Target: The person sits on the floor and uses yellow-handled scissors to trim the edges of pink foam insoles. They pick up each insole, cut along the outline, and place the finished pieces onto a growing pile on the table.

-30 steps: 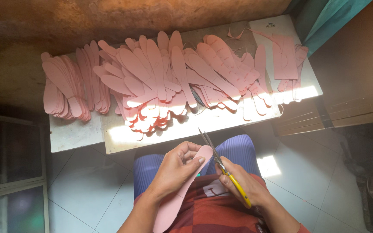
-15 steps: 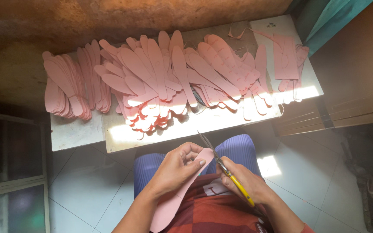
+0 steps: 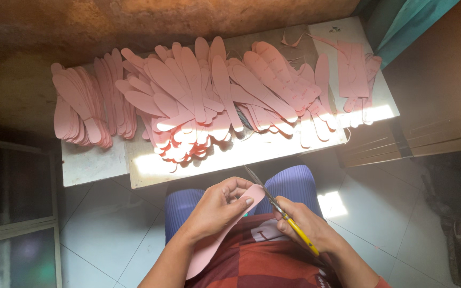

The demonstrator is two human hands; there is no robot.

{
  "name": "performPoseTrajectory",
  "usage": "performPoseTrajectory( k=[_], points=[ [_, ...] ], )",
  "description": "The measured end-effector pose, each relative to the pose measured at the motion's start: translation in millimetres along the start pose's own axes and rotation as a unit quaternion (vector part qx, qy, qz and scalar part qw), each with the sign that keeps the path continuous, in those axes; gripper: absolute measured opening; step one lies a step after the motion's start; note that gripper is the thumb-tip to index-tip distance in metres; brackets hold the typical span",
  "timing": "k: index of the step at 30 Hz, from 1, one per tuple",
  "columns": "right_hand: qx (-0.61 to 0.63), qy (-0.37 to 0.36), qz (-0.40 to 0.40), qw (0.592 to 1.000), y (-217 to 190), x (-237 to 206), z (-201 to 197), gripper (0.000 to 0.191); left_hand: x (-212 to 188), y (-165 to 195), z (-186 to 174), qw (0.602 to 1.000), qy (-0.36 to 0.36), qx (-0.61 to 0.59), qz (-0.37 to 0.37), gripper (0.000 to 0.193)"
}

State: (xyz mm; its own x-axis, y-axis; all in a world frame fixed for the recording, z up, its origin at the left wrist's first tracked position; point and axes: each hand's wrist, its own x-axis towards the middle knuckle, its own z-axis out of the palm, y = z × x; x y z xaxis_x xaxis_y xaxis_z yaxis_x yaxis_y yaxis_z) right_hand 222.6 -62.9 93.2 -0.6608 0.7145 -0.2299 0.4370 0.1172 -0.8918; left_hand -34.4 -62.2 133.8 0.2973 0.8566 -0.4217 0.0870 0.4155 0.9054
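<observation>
My left hand [image 3: 219, 208] grips a long pink insole-shaped cutout [image 3: 209, 248] over my lap, fingers curled round its upper end. My right hand [image 3: 302, 226] holds yellow-handled scissors [image 3: 281, 210], whose blades point up and left and meet the rounded tip of the cutout. Both hands sit above my blue-clad knees, just in front of the low table.
A low grey table [image 3: 94, 165] carries a wide spread of several pink cutouts [image 3: 204, 96], with a stacked pile [image 3: 81, 106] at the left and pink strips and offcuts [image 3: 353, 69] at the right. White floor tiles [image 3: 108, 229] lie below; wooden boards stand at right.
The hands and scissors have barely shifted; the cutout is turned slightly in my left hand as the blades work around its tip.
</observation>
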Motion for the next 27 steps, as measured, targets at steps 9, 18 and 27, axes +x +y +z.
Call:
performPoseTrajectory(
  k=[9, 18, 27],
  points=[
    [0.020, -0.004, -0.010, 1.000, -2.1, -2.8, -1.0, 0.054, 0.4, 1.7, 1.1, 0.998, -0.008, 0.050, 0.026, 0.030],
    [0.002, -0.022, 0.017, 1.000, 10.1, -4.6, -5.9, 0.055, -3.6, 3.6, 1.1, 1.000, -0.018, 0.018, -0.016, 0.030],
    [0.022, -0.052, 0.025, 0.998, -3.0, -4.0, -7.8, 0.033, -5.5, 3.7, 1.2, 0.998, -0.031, 0.045, -0.004, 0.031]
  ],
)
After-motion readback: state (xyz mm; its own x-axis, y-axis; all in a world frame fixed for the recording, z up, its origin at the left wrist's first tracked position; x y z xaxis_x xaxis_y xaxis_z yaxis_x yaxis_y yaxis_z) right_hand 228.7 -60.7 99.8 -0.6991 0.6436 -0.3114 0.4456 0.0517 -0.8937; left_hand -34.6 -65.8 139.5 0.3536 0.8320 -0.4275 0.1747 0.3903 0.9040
